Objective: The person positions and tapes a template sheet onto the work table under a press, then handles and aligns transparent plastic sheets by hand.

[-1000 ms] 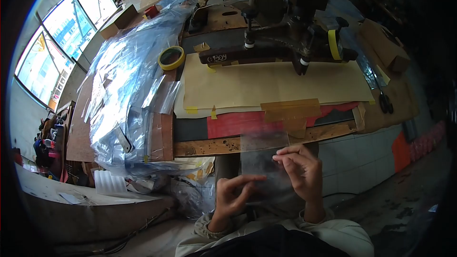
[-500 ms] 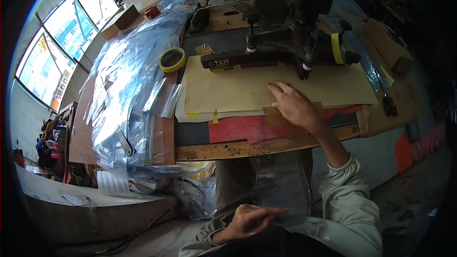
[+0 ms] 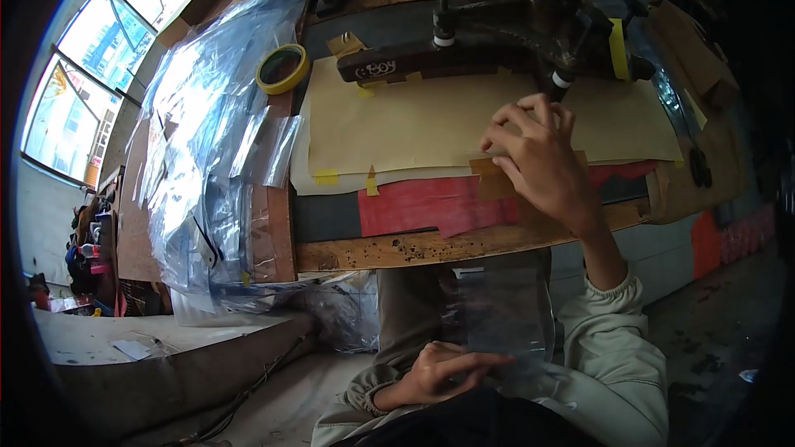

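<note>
Low in the view, over my lap, my left hand (image 3: 449,374) has its fingers pressed together at the edge of a clear plastic bag (image 3: 507,310). The bag lies across my legs. My right hand (image 3: 540,153) is raised over a cream sheet (image 3: 414,128), fingers half curled and apart, holding nothing I can see. Beneath its thumb side is a brown patch of tape or card (image 3: 490,182). A red strip (image 3: 406,205) lies below the sheet, and small yellow tape pieces (image 3: 326,176) mark the sheet's lower edge.
Across the sheet's back edge lies a dark clamp bar (image 3: 464,58) marked with white letters. A yellow tape roll (image 3: 283,70) rests on crumpled clear plastic (image 3: 207,116) at left. Scissors (image 3: 701,167) lie at right. The wooden table edge (image 3: 397,252) runs in front of me.
My right hand has lifted off the cream sheet and moved slightly right, its fingers curling. The view has tilted a little. My left hand stays at the plastic bag.
</note>
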Motion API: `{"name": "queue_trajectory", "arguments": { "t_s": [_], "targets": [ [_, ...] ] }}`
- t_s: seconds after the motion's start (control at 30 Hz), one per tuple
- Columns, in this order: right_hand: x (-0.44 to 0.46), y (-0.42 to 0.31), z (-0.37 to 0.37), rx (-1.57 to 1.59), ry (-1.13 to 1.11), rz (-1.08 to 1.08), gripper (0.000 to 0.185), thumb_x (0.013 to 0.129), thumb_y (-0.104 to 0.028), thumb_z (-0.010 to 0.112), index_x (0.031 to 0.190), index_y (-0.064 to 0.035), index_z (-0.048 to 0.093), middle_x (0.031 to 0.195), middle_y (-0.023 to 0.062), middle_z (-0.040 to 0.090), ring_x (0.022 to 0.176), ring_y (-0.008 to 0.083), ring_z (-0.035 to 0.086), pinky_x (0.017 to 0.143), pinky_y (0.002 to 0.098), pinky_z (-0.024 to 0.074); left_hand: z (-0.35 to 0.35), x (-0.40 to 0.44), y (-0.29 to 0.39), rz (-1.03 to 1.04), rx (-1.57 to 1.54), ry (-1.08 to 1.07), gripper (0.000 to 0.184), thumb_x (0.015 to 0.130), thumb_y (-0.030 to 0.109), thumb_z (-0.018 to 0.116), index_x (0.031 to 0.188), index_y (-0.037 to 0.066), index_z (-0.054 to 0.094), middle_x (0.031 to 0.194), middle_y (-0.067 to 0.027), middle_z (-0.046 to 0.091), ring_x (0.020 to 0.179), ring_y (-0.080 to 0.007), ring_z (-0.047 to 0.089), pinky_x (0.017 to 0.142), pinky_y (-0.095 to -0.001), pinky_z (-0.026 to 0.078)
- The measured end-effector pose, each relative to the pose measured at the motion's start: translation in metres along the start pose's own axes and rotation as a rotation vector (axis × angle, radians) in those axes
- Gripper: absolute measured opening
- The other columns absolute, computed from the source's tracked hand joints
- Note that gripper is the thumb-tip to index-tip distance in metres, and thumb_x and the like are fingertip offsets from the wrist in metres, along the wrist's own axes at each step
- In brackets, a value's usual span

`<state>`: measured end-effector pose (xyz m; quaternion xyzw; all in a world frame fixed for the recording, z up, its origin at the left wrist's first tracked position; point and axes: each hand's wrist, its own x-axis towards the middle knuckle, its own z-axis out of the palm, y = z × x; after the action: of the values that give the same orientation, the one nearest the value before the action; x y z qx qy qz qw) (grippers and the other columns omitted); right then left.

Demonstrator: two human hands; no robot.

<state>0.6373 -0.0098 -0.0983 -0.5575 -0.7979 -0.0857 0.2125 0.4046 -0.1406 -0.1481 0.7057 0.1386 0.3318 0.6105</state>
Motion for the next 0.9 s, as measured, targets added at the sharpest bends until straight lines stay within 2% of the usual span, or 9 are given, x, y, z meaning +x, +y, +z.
{"name": "queue_trajectory", "arguments": {
  "t_s": [0.17, 0.27, 0.3, 0.37, 0.47, 0.57, 0.67, 0.8, 0.9],
  "targets": [
    [-0.034, -0.030, -0.010, 0.043, -0.066, 0.159, 0.023, 0.080, -0.019, 0.067, 0.100, -0.0086, 0.065, 0.105, 0.0032, 0.059, 0.103, 0.0197, 0.052, 0.100, 0.0462, 0.0297, -0.003, 0.000, -0.007, -0.003, 0.026, 0.025, 0.040, 0.073, -0.012, 0.053, 0.112, -0.005, 0.060, 0.099, -0.0135, 0.069, 0.076, -0.0224, 0.070, 0.067, -0.0299, 0.057],
    [-0.049, -0.044, -0.010, 0.022, -0.093, 0.195, 0.031, 0.085, -0.026, 0.062, 0.110, -0.0068, 0.062, 0.114, 0.0066, 0.058, 0.108, 0.0206, 0.054, 0.103, 0.0490, 0.0294, -0.003, 0.010, 0.000, -0.007, 0.051, 0.079, 0.032, 0.074, -0.011, 0.053, 0.102, -0.004, 0.065, 0.080, -0.0144, 0.070, 0.052, -0.0155, 0.062, 0.051, -0.0249, 0.050],
    [-0.053, -0.047, -0.009, 0.002, -0.092, 0.203, 0.034, 0.087, -0.028, 0.060, 0.113, -0.0063, 0.061, 0.117, 0.0078, 0.058, 0.111, 0.0209, 0.054, 0.104, 0.0500, 0.0293, -0.004, 0.009, -0.002, -0.012, 0.048, 0.055, 0.035, 0.073, -0.012, 0.053, 0.106, -0.004, 0.064, 0.086, -0.0143, 0.070, 0.059, -0.0177, 0.065, 0.056, -0.0265, 0.052],
    [-0.062, -0.051, -0.009, -0.014, -0.194, 0.209, 0.051, 0.090, -0.041, 0.051, 0.126, -0.0049, 0.052, 0.132, 0.0126, 0.050, 0.125, 0.0238, 0.044, 0.107, 0.0536, 0.0260, -0.006, 0.005, -0.006, -0.022, 0.039, 0.005, 0.042, 0.072, -0.012, 0.053, 0.112, -0.004, 0.060, 0.097, -0.0140, 0.069, 0.073, -0.0221, 0.070, 0.065, -0.0296, 0.057],
    [-0.069, -0.055, -0.003, -0.058, -0.254, 0.192, 0.070, 0.089, -0.053, 0.044, 0.136, -0.0015, 0.040, 0.141, 0.0155, 0.040, 0.136, 0.0262, 0.032, 0.109, 0.0560, 0.0221, -0.005, 0.007, -0.005, 0.009, 0.068, 0.041, 0.042, 0.071, -0.013, 0.053, 0.111, -0.003, 0.061, 0.094, -0.0134, 0.069, 0.071, -0.0212, 0.069, 0.063, -0.0295, 0.056],
    [-0.066, -0.054, 0.004, -0.030, -0.209, 0.181, 0.074, 0.087, -0.057, 0.043, 0.136, -0.0010, 0.040, 0.142, 0.0163, 0.039, 0.135, 0.0271, 0.032, 0.109, 0.0560, 0.0229, -0.007, 0.006, -0.003, 0.014, 0.117, 0.029, 0.044, 0.069, -0.013, 0.054, 0.111, -0.003, 0.062, 0.091, -0.0130, 0.070, 0.066, -0.0207, 0.068, 0.060, -0.0299, 0.055],
    [-0.057, -0.044, 0.008, 0.013, -0.238, 0.172, 0.081, 0.084, -0.061, 0.041, 0.140, -0.0031, 0.034, 0.147, 0.0160, 0.031, 0.137, 0.0288, 0.028, 0.110, 0.0552, 0.0210, -0.007, 0.018, -0.001, 0.145, 0.152, 0.136, 0.042, 0.067, -0.012, 0.059, 0.107, -0.003, 0.064, 0.088, -0.0117, 0.070, 0.061, -0.0189, 0.065, 0.054, -0.0288, 0.052],
    [-0.036, -0.028, 0.016, 0.057, -0.174, 0.125, 0.077, 0.085, -0.061, 0.042, 0.131, -0.0001, 0.044, 0.140, 0.0203, 0.039, 0.136, 0.0304, 0.030, 0.109, 0.0545, 0.0242, -0.011, 0.032, 0.005, 0.242, 0.253, 0.264, 0.037, 0.065, -0.008, 0.065, 0.102, -0.001, 0.067, 0.080, -0.0094, 0.069, 0.055, -0.0158, 0.062, 0.048, -0.0258, 0.046],
    [-0.032, -0.021, 0.025, 0.041, -0.116, 0.099, 0.073, 0.085, -0.059, 0.046, 0.129, -0.0010, 0.046, 0.138, 0.0204, 0.042, 0.135, 0.0307, 0.032, 0.108, 0.0542, 0.0253, -0.012, 0.035, 0.010, 0.191, 0.298, 0.225, 0.027, 0.067, -0.012, 0.054, 0.091, -0.005, 0.066, 0.075, -0.0145, 0.069, 0.056, -0.0203, 0.066, 0.053, -0.0266, 0.050]
  ]
}}
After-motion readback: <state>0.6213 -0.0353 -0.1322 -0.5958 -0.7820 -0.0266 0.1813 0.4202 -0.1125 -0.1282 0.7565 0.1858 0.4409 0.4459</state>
